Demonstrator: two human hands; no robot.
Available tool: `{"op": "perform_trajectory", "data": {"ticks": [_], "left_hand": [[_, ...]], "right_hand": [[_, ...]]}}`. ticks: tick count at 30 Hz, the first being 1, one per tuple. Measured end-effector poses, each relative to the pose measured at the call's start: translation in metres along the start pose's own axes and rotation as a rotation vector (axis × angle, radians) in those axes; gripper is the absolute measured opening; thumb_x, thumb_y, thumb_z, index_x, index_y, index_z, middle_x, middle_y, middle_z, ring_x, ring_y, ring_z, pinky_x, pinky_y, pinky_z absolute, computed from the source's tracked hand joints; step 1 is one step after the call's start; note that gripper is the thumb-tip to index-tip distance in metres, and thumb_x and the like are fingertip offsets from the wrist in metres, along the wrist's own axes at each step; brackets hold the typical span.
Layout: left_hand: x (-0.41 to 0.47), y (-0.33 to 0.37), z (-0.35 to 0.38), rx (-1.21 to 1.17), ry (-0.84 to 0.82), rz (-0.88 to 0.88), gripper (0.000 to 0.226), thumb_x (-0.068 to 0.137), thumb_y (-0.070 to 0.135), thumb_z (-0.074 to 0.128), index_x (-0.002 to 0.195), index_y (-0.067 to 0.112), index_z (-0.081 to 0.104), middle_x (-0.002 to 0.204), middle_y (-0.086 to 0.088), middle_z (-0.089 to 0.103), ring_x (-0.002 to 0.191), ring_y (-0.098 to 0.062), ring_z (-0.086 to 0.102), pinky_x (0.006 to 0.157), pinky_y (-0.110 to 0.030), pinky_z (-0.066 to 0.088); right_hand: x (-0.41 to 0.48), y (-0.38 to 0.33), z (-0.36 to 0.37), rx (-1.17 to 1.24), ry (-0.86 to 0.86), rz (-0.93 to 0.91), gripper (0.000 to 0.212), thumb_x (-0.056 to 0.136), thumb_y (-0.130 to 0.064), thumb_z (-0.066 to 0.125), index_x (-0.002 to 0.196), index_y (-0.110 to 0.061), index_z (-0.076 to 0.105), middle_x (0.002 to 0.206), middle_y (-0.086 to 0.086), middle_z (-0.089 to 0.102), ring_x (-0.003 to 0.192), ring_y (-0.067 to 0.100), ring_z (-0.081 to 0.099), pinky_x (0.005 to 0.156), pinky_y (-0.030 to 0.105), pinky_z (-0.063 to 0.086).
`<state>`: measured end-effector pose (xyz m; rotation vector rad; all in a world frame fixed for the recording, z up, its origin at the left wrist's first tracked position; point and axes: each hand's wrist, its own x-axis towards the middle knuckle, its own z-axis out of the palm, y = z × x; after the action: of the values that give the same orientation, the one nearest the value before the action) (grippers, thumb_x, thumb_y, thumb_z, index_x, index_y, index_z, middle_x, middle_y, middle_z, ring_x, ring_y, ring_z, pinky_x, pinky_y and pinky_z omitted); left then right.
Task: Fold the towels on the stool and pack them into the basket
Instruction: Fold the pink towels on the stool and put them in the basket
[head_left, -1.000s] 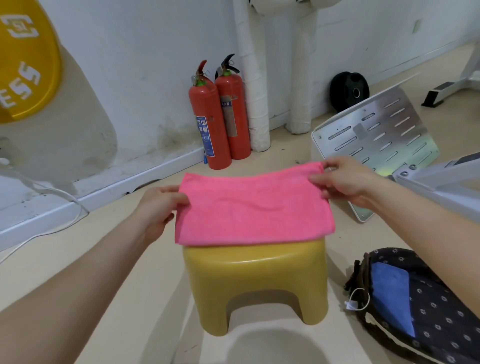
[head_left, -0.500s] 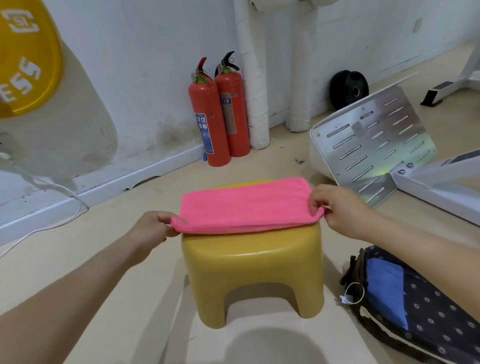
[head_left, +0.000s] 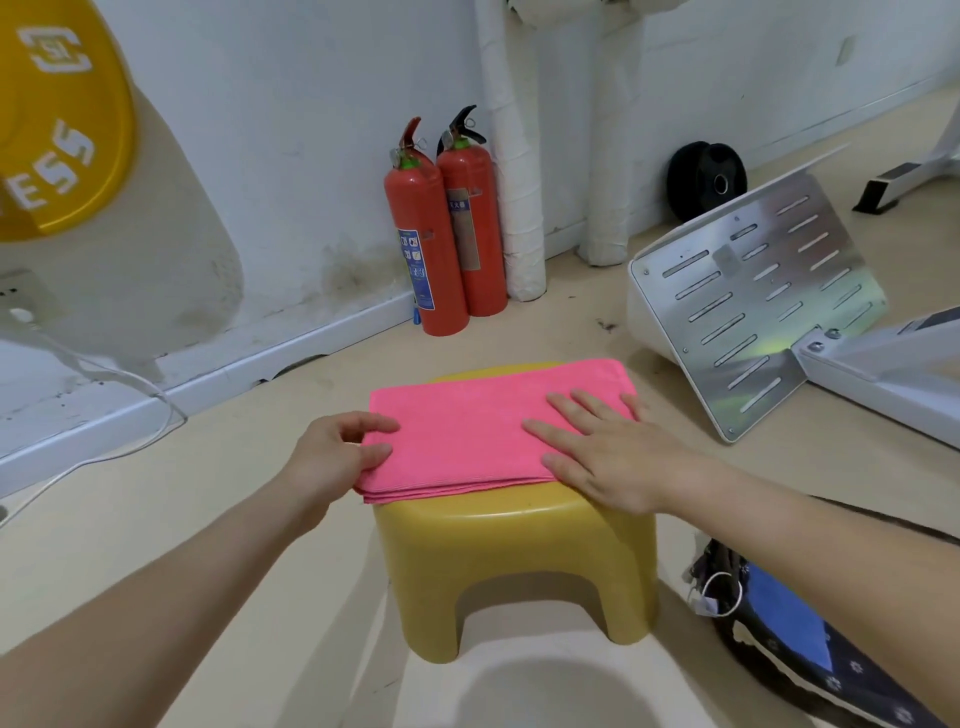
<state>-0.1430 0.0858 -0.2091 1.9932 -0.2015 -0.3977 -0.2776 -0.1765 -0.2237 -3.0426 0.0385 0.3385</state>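
Now: pink towel (head_left: 467, 436) lies flat on top of the yellow stool (head_left: 514, 561), already folded, with several layers showing along the near edge. Right hand (head_left: 608, 457) lies palm down on the towel's right half, fingers straight and spread, pressing it flat. Left hand (head_left: 332, 457) is at the left end with fingers curled, thumb on top, pinching that edge.

Step, as I judge it: smoothing a fold that is done, or getting ready for one more fold across the short way. Packing is not started for this towel. Next move likely calls for the left hand to carry its end over to the right while the right hand gives way, then a lift to the basket (head_left: 831, 670).

Basket sits on the floor just beside the stool's right leg, partly hidden under the right forearm. A blue towel (head_left: 789, 618) already lies in it.

Edges: the towel's left end overhangs the stool's side a little, and the near edge sits back from the front rim. Bare floor lies to the left and front. A slotted metal plate (head_left: 753, 306) stands to the far right, apart from the stool. Two fire extinguishers (head_left: 441, 244) stand by the wall, well apart.
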Motion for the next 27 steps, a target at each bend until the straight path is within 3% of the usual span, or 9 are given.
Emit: {"op": "perform_trajectory", "data": {"ticks": [5,8,10,13,17,19,22,25,27], "left_hand": [[-0.010,0.001,-0.019,-0.070,-0.263,-0.146,0.050,0.079,-0.009,0.064,0.112,0.028,0.068,0.099,-0.006,0.058,0.073,-0.018,0.055,0.065,-0.029,0.048],[-0.018,-0.002,-0.029,-0.091,-0.372,-0.221,0.047,0.068,-0.004,0.071,0.107,0.024,0.072,0.085,-0.006,0.054,0.067,-0.015,0.054,0.061,-0.025,0.051],[-0.024,-0.006,-0.030,-0.119,-0.311,-0.215,0.032,0.079,0.000,0.068,0.103,0.019,0.074,0.079,-0.006,0.050,0.066,-0.014,0.052,0.063,-0.022,0.053],[-0.028,-0.008,-0.023,-0.193,-0.169,-0.153,0.023,0.088,0.005,0.063,0.107,0.014,0.071,0.078,-0.007,0.052,0.062,-0.012,0.054,0.062,-0.020,0.053],[-0.030,0.002,-0.011,-0.193,-0.195,-0.110,0.043,0.084,-0.008,0.060,0.115,0.020,0.067,0.105,-0.009,0.060,0.076,-0.019,0.053,0.065,-0.027,0.047],[-0.032,0.009,-0.008,-0.222,-0.218,-0.108,0.049,0.078,-0.010,0.061,0.116,0.021,0.067,0.110,-0.011,0.059,0.081,-0.025,0.049,0.067,-0.031,0.044],[-0.037,0.025,-0.005,-0.287,-0.203,-0.077,0.058,0.067,-0.009,0.063,0.118,0.018,0.065,0.113,-0.011,0.060,0.082,-0.025,0.048,0.064,-0.030,0.041],[-0.039,0.046,0.000,-0.349,-0.165,-0.018,0.059,0.074,-0.015,0.058,0.120,0.020,0.063,0.113,-0.008,0.062,0.081,-0.023,0.054,0.062,-0.028,0.044],[-0.038,0.064,0.009,-0.384,-0.160,-0.004,0.059,0.068,-0.011,0.064,0.118,0.020,0.063,0.112,-0.011,0.062,0.081,-0.023,0.057,0.065,-0.030,0.047]], "right_hand": [[0.004,0.003,-0.008,0.083,-0.003,0.071,0.055,0.095,-0.057,0.025,0.145,-0.053,0.004,0.160,-0.010,-0.011,0.147,0.018,-0.013,0.115,0.057,0.001],[0.007,0.010,-0.018,0.151,-0.021,0.183,0.065,0.087,-0.051,0.041,0.144,-0.054,0.011,0.161,-0.010,-0.008,0.147,0.020,-0.011,0.111,0.058,0.009],[0.008,0.009,-0.023,0.139,0.012,0.208,0.066,0.084,-0.046,0.045,0.144,-0.050,0.021,0.161,-0.007,0.001,0.148,0.019,-0.004,0.111,0.058,0.009],[0.013,-0.011,-0.022,0.062,0.202,0.075,0.052,0.091,-0.035,0.038,0.143,-0.036,0.033,0.158,0.001,0.019,0.147,0.019,0.008,0.115,0.055,0.010],[0.025,-0.054,-0.018,0.207,0.178,-0.026,0.059,0.099,-0.048,0.025,0.152,-0.027,0.012,0.162,0.002,0.002,0.148,0.018,-0.002,0.117,0.053,0.006],[0.030,-0.070,-0.008,0.159,0.065,-0.028,0.066,0.097,-0.057,0.020,0.153,-0.027,0.002,0.161,0.001,-0.008,0.148,0.018,-0.008,0.117,0.055,0.000],[0.033,-0.077,-0.002,0.153,-0.020,-0.008,0.068,0.096,-0.059,0.017,0.153,-0.026,0.000,0.161,0.001,-0.010,0.148,0.018,-0.009,0.115,0.057,-0.005],[0.028,-0.079,-0.022,0.381,0.066,-0.017,0.064,0.098,-0.053,0.025,0.152,-0.020,0.014,0.161,0.002,0.007,0.148,0.016,0.007,0.118,0.051,0.006],[0.019,-0.081,-0.045,0.775,0.167,-0.004,0.056,0.099,-0.047,0.034,0.146,-0.016,0.034,0.153,0.002,0.034,0.135,0.015,0.036,0.112,0.034,0.026]]}}
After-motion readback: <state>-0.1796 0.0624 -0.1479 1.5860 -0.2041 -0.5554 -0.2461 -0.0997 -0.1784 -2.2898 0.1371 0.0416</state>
